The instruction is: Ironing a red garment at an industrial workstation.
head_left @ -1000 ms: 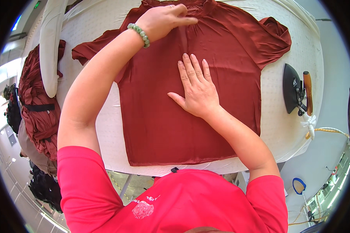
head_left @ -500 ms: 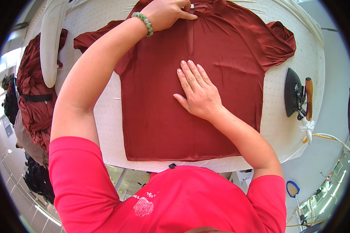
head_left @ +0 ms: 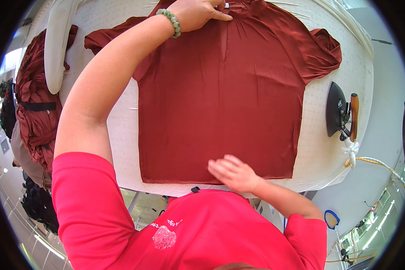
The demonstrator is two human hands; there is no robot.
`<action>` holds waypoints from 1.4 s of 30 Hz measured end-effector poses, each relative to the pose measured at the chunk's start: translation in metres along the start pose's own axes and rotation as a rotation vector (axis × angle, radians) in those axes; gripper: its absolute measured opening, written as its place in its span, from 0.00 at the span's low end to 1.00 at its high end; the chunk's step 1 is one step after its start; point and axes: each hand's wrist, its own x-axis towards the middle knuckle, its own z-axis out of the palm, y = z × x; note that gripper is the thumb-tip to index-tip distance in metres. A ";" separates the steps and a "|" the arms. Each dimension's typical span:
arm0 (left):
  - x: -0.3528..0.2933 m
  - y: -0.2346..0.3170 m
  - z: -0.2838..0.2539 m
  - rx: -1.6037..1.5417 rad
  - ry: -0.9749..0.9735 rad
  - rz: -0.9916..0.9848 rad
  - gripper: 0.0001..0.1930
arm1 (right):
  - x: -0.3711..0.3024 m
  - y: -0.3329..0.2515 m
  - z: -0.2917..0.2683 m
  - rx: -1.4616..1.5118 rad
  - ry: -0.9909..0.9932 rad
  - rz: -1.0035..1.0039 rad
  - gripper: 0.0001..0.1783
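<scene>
1. On the white padded ironing table (head_left: pixel 121 130) lies a dark red short-sleeved shirt (head_left: pixel 220 103), spread flat, its collar at the far edge and its hem at the near edge, close to the person's body.
2. Left hand (head_left: pixel 198 11): reaches across to the collar, fingers curled, with the thumb pressed onto the fabric at the top of the neck slit; it pinches or presses the collar, though the exact hold is partly cut off by the picture's upper edge. A green bead bracelet (head_left: pixel 172 20) circles the wrist.
3. Right hand (head_left: pixel 231 173): lies at the hem, near its middle, fingers loosely bent and pointing left, touching the lower edge of the shirt. Whether it grasps the hem or only rests on it cannot be told; the hand is slightly blurred.
4. Sleeves: one extends to the left under the left forearm, the other to the right, its edge rumpled.
5. Right of the shirt, apart from it, a black iron (head_left: pixel 339 114) with a brown handle rests on the table.
6. Left of the table, a heap of dark red garments (head_left: pixel 33 112) hangs, beside a white sleeve board (head_left: pixel 58 45).
</scene>
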 end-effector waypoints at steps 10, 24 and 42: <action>-0.001 0.005 0.001 0.019 -0.006 0.001 0.19 | 0.122 0.044 -0.014 -0.068 0.362 0.143 0.31; -0.005 -0.002 0.006 -0.041 0.021 -0.017 0.20 | -0.010 0.153 -0.157 -0.775 0.377 0.805 0.41; 0.002 -0.022 0.016 -0.254 -0.046 -0.087 0.15 | 0.046 0.130 -0.238 0.419 0.244 1.348 0.16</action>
